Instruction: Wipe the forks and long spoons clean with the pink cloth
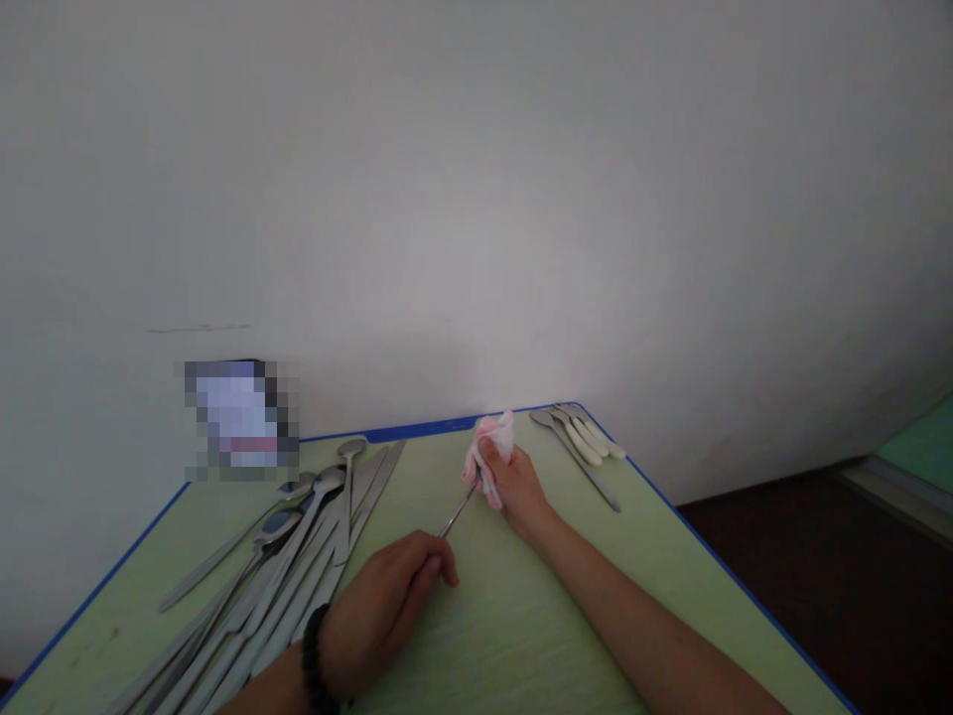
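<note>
My left hand (387,606) is closed around the handle end of a long metal spoon (456,514) near the middle of the light green table (521,636). The spoon's other end disappears into a pink and white cloth (492,449), which my right hand (513,487) grips, wrapped round the spoon. A black band sits on my left wrist.
A pile of several long metal spoons and flat utensils (298,556) lies at the left of the table. A smaller group of spoons (581,442) lies at the far right corner. A blurred object (239,417) stands against the white wall. Dark floor lies to the right.
</note>
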{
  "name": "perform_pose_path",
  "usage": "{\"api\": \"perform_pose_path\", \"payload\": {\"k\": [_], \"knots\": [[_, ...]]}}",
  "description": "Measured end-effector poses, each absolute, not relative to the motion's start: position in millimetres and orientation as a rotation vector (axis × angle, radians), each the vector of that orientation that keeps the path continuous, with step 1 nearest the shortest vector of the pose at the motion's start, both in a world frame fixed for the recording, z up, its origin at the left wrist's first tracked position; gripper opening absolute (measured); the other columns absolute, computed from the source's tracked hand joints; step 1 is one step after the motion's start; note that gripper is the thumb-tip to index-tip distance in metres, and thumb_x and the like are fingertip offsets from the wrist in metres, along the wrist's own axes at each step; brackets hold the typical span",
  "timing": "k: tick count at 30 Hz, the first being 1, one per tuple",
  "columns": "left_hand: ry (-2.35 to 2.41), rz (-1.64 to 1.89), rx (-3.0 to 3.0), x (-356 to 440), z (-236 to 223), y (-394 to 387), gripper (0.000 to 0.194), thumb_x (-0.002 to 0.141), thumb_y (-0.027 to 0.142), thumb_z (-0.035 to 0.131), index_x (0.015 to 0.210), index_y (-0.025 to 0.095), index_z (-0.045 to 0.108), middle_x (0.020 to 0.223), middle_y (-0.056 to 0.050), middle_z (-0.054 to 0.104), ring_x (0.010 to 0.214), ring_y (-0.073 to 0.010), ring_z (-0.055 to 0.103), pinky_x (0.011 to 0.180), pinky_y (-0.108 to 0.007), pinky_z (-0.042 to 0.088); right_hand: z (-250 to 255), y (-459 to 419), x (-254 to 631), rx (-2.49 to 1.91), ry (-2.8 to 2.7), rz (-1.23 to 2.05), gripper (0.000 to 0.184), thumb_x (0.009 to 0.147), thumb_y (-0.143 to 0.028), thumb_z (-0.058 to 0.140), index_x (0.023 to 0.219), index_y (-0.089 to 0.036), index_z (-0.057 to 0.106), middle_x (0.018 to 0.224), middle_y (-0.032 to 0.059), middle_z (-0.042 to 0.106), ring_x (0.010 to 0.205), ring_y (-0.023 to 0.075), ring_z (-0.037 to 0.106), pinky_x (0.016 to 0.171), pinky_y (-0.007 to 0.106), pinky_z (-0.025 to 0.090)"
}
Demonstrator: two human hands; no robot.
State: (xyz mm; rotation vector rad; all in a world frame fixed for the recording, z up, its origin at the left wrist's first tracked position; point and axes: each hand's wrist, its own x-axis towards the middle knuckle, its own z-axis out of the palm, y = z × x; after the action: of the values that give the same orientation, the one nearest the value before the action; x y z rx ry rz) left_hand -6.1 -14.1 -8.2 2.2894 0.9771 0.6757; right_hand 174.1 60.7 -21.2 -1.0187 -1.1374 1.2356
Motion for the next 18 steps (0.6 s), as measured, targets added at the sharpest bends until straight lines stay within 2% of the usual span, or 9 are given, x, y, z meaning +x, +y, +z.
{"api": "perform_pose_path", "payload": {"k": [5,8,14,18], "knots": [[1.09,0.691,2.237,-7.0,-13.4,-14.3,0.026,0.094,0.029,0.026,0.092,0.02,0.05,0.072,-0.002,0.058,0.065,-0.0149,0.055,0.063,-0.023,0.045,-17.5,59.2,174.5,-1.049,-1.049,1.311,0.034,0.065,-0.048,0.066,0.061,-0.016,0.056,0.052,-0.0001,0.059,0.044,0.0095,0.047,0.042,0.02,0.035],[1.128,0.678,2.218,-8.6,-13.0,-15.0,0.027,0.093,0.032,0.025,0.091,0.021,0.05,0.069,0.0,0.056,0.063,-0.0149,0.054,0.062,-0.023,0.044,-18.3,59.2,175.2,-1.046,-1.022,1.368,0.033,0.061,-0.047,0.069,0.062,-0.015,0.057,0.053,0.0003,0.06,0.044,0.0097,0.048,0.042,0.02,0.035],[1.153,0.666,2.167,-12.3,-11.7,-10.6,0.031,0.094,0.035,0.022,0.095,0.019,0.049,0.061,0.003,0.047,0.055,-0.0133,0.048,0.053,-0.021,0.038,-21.0,58.6,178.1,-1.014,-1.189,1.352,0.04,0.071,-0.053,0.057,0.064,-0.014,0.059,0.052,0.0009,0.058,0.041,0.0082,0.046,0.038,0.019,0.03],[1.153,0.656,2.177,-12.9,-12.7,-6.9,0.031,0.094,0.033,0.022,0.097,0.019,0.049,0.056,0.005,0.041,0.05,-0.0123,0.044,0.049,-0.02,0.034,-21.0,57.1,176.7,-1.053,-1.191,1.235,0.038,0.073,-0.053,0.055,0.067,-0.016,0.058,0.051,-0.0001,0.057,0.039,0.0095,0.045,0.036,0.02,0.03]]}}
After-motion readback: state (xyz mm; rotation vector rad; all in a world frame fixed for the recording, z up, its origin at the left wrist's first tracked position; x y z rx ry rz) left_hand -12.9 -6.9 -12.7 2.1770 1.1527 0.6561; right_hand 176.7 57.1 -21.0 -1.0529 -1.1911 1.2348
